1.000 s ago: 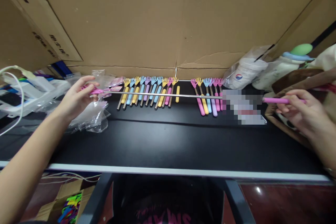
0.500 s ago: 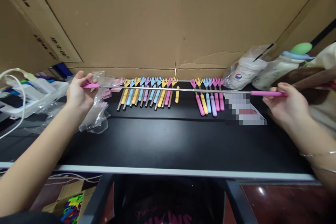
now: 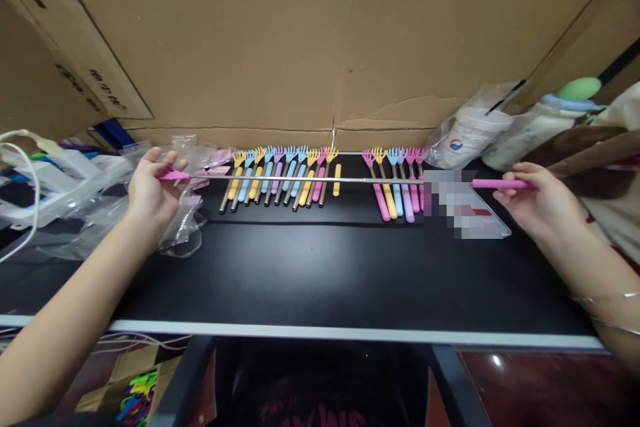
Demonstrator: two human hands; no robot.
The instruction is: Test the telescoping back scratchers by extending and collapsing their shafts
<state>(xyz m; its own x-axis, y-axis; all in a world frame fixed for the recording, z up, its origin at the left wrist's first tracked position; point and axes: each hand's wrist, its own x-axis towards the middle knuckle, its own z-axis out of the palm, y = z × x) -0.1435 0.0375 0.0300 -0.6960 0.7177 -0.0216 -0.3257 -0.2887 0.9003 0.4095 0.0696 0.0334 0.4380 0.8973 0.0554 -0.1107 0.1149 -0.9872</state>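
Note:
Stretched level above the table is a pink telescopic back scratcher [image 3: 310, 179], its thin metal rod drawn out long. My left hand [image 3: 155, 190] grips its pink claw end. At the other end, my right hand [image 3: 543, 203] is closed on the pink handle. Behind the rod lie two groups of back scratchers with claw heads pointing away. The left group [image 3: 273, 180] has yellow, blue, purple and pink pieces, with bare metal tubes toward me. A loose yellow handle [image 3: 337, 180] lies at its right. The right group [image 3: 395, 190] shows pink, yellow, blue and purple handles toward me.
Clear plastic bags [image 3: 185, 227] and a white plastic rack [image 3: 75, 187] with a cable are at left. A lidded cup [image 3: 467, 140] in a bag and a bottle [image 3: 550, 127] stand back right. Cardboard [image 3: 250, 47] walls the back. Below is an open carton [image 3: 125, 373].
The stretched back scratcher has come slightly lower and nearer to me. My right hand has shifted a little to the left; both hands keep their grip.

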